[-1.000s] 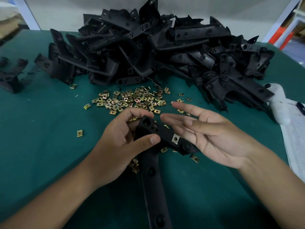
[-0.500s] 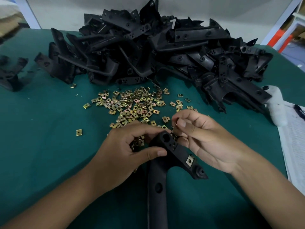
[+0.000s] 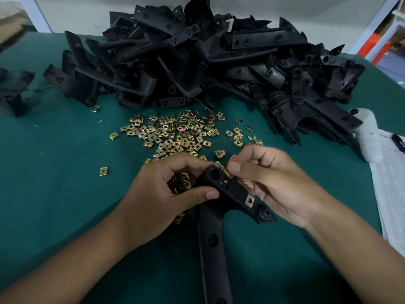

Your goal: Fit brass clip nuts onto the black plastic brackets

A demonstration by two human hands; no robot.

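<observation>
Left hand (image 3: 166, 194) grips the top end of a black plastic bracket (image 3: 211, 218), thumb across its near face, fingers curled behind; the same palm also holds a small bunch of brass clip nuts (image 3: 180, 183). Right hand (image 3: 269, 183) pinches one brass clip nut (image 3: 226, 172) between thumb and forefinger, right at the bracket's upper edge, just beside the big round hole; cannot tell if it is seated on the edge or only touching. Both hands close together, meeting at the bracket head, low centre of view. Bracket is T-like: long stem runs down toward the viewer between the forearms, short arm slants down-right under the right hand's fingers. One fitted clip nut (image 3: 249, 200) already sits on that slanted arm, near its tip, just beside the right palm.

Loose clip nuts (image 3: 175, 134) scattered on the green table cover (image 3: 54, 183) just beyond the hands, between them and the big pile of black brackets (image 3: 197, 62) at the far side. One stray nut (image 3: 104, 171) lies alone left of the left hand, another (image 3: 178, 218) pokes out under the left palm. A separate black part (image 3: 13, 93) sits at the far left edge, apart from the pile. White cloth-like object (image 3: 368, 137) and a white sheet (image 3: 392, 194) at the right edge, well apart from the hands
</observation>
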